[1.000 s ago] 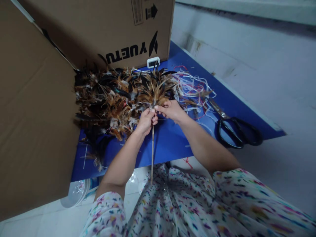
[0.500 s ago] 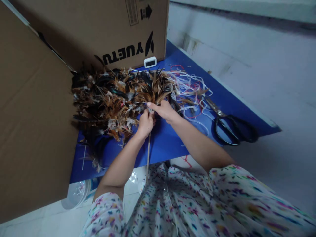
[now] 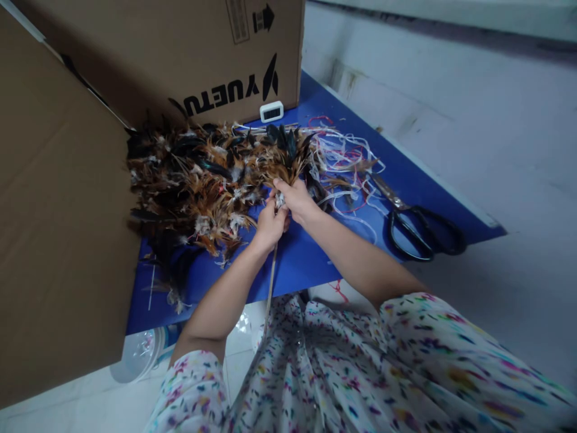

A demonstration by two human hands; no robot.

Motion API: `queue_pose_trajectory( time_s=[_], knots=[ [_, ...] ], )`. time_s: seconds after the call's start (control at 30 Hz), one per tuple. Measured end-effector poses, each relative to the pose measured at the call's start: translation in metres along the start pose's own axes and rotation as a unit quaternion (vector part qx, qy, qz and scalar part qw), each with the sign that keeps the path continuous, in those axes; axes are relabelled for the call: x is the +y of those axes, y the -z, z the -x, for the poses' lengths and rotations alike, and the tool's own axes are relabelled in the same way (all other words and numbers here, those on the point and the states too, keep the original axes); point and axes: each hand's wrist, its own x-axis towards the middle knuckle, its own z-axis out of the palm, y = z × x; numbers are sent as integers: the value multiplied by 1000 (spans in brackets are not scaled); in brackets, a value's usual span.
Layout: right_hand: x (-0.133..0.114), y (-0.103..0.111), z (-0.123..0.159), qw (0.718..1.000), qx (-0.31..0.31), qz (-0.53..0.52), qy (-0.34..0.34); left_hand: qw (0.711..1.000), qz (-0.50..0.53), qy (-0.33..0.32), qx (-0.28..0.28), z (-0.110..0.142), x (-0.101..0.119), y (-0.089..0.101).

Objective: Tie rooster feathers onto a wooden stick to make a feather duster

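Note:
My left hand [image 3: 271, 225] is closed around a thin wooden stick [image 3: 271, 279] that runs down over the table's near edge toward my shirt. Just above it, my right hand [image 3: 298, 199] pinches the pale base of a feather bundle [image 3: 292, 157] at the stick's upper end. The brown and black feathers fan out away from me. My two hands touch or nearly touch, and the fingertips are partly hidden. A large pile of similar feathers [image 3: 202, 180] lies to the left of my hands on the blue table [image 3: 311, 264].
Black-handled scissors [image 3: 401, 207] lie at the right, beside tangled white and red strings [image 3: 347, 150]. A small white digital device [image 3: 271, 112] stands before a cardboard box [image 3: 225, 60]. More cardboard [image 3: 63, 210] rises on the left. A clear bucket [image 3: 135, 355] sits below.
My right hand has turned and now wraps more over the base of the bundle. The feathers have tilted slightly right, showing more black ones. The view has shifted a little.

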Motion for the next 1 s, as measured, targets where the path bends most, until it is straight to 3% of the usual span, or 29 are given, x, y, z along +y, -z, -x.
queue_pose_trajectory(
  time_s=[0.1, 0.3, 0.47, 0.7, 1.0],
  knots=[
    [0, 5, 2, 1000, -13, 18, 7, 998, 29, 27, -55, 1, 8, 1],
    [-1, 8, 4, 1000, -10, 12, 16, 980, 117, 148, -67, -3, 21, 7],
    [-1, 7, 6, 1000, -25, -14, 10, 953, 168, 217, -131, -10, 20, 14],
    [6, 8, 5, 999, -41, -17, 28, 935, 196, 231, -184, -11, 19, 18],
    [4, 8, 9, 998, -59, 23, 21, 936, 173, 236, -196, -8, 22, 18]
  ],
)
